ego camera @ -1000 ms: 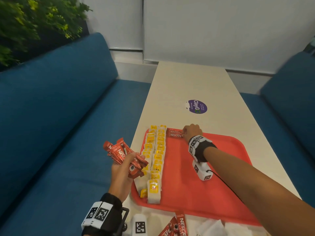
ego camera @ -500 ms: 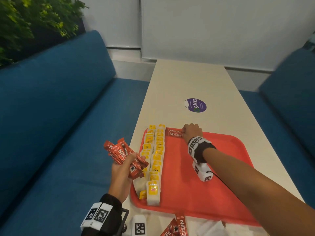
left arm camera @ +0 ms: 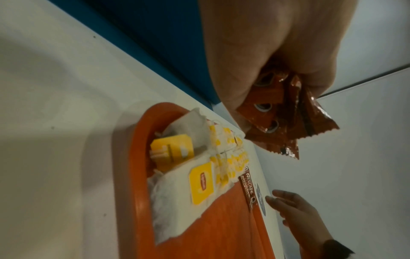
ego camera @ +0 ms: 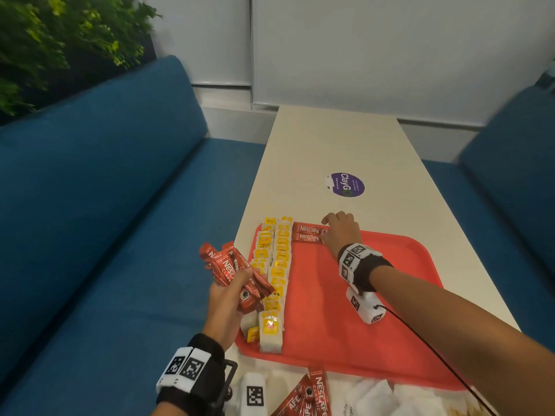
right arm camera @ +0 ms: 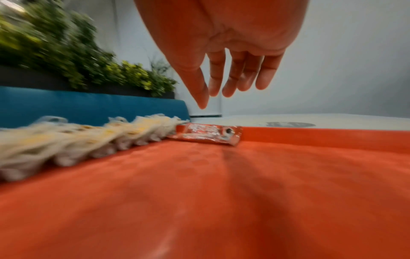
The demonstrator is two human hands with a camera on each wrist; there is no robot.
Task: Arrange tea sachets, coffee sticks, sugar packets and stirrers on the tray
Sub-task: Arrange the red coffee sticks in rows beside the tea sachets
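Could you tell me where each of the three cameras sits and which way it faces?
Head: worn on the head, looking forward and down the table at the red tray; both forearms, the left hand and right hand show.
Left wrist: under the left hand, looking along it at the bundle of coffee sticks it grips; palm shows.
Right wrist: low over the tray, looking along the right hand's straight fingers toward the tray's far rim.
Shared: all three show the two coffee sticks beside the tea sachets.

Red tray [ego camera: 375, 340], red-and-white coffee sticks [ego camera: 309, 233], yellow-tagged white tea sachets [ego camera: 277, 265], blue sofa [ego camera: 90, 205], purple sticker [ego camera: 347, 184]
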